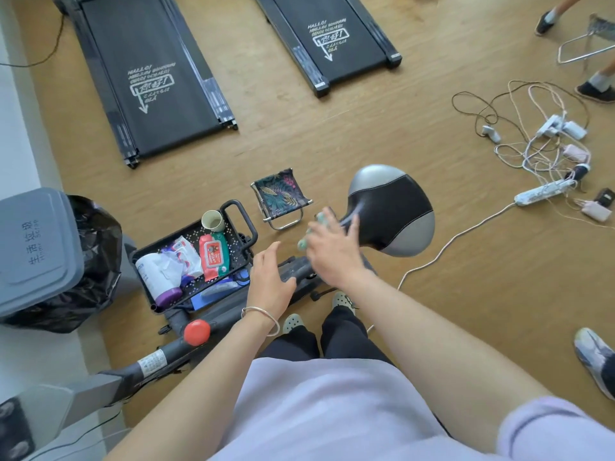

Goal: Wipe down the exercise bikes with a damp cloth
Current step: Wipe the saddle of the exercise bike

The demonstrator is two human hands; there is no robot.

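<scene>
The exercise bike's black and grey saddle (396, 211) stands in the middle, with its narrow nose pointing left. My right hand (332, 251) lies at that nose with fingers spread and straight; it is motion-blurred and holds nothing I can see. My left hand (271, 281) hovers palm-down with relaxed fingers over the bike's dark frame (299, 277), empty. A red knob (197, 331) sits on the frame tube lower left. No cloth shows in either hand. A red and green wet-wipe pack (214, 256) lies in the black tray (248, 227).
The tray also holds a cup (212, 221), tissues and a purple-capped bottle (156, 281). A grey bin (36, 251) with a black bag stands left. A small folding stool (279, 197), two treadmills (149, 78), a power strip with tangled cables (545, 189) and other people's feet (595, 361) surround me.
</scene>
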